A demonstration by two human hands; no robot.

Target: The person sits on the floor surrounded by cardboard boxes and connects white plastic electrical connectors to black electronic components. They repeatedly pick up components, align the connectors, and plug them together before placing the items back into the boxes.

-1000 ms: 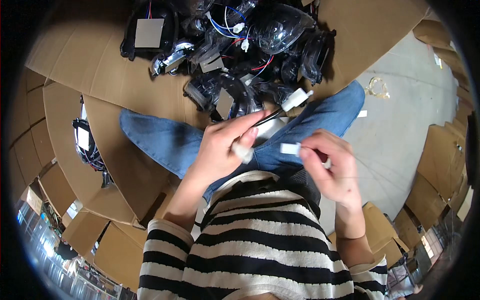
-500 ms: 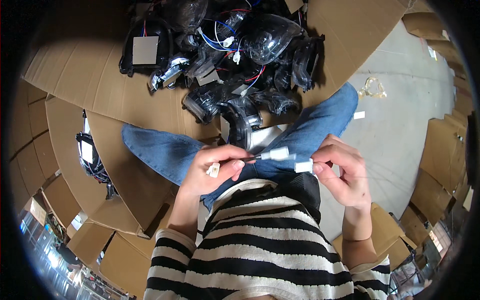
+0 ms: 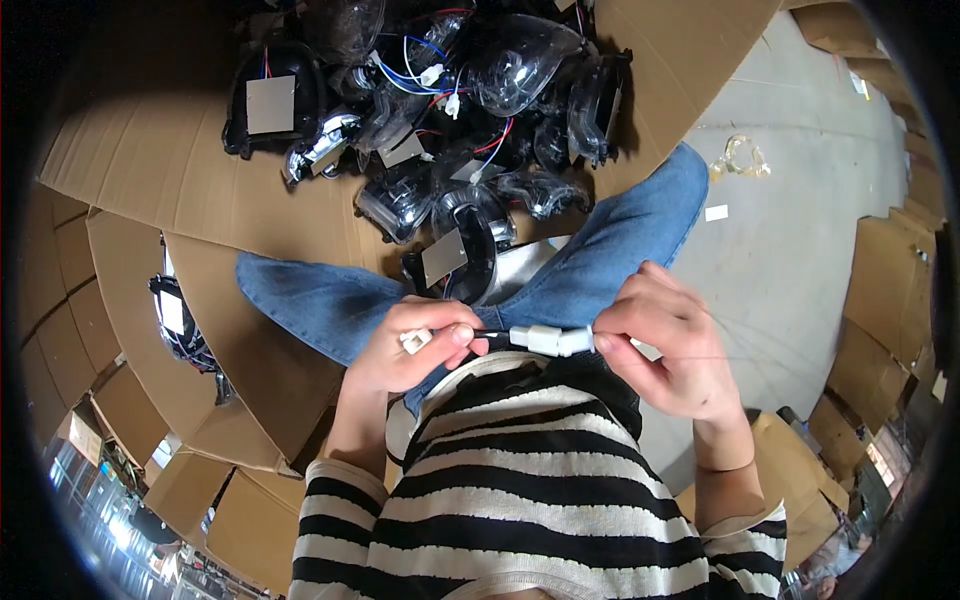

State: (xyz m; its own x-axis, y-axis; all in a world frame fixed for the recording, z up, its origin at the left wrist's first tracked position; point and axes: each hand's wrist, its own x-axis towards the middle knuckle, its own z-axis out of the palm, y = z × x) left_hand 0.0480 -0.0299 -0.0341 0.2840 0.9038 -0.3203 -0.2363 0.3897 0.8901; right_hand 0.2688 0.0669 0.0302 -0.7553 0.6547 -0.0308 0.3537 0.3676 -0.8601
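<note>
My left hand (image 3: 415,345) pinches a dark cable (image 3: 490,336) between thumb and fingers. At the cable's end is a white plug connector (image 3: 530,340); a second small white connector (image 3: 415,341) pokes out on the other side of the same hand. My right hand (image 3: 668,345) grips another white connector (image 3: 577,342) by its end. The two white connectors meet end to end in front of my waist; how deep one sits in the other I cannot tell. Thin wires trail rightward from my right hand, and a white piece (image 3: 646,350) shows beneath its fingers.
Beyond my knees, a big cardboard box (image 3: 150,190) holds a heap of black lamp units with clear lenses (image 3: 520,70) and loose wires. One lamp (image 3: 480,250) lies between my legs. More lamps (image 3: 180,320) sit in a left-hand carton. Yellowish tape (image 3: 740,157) lies on the floor.
The connector in my right hand has come left and now touches the one in my left hand; before, a gap lay between them. The lamp heap appears slightly shifted leftward in view.
</note>
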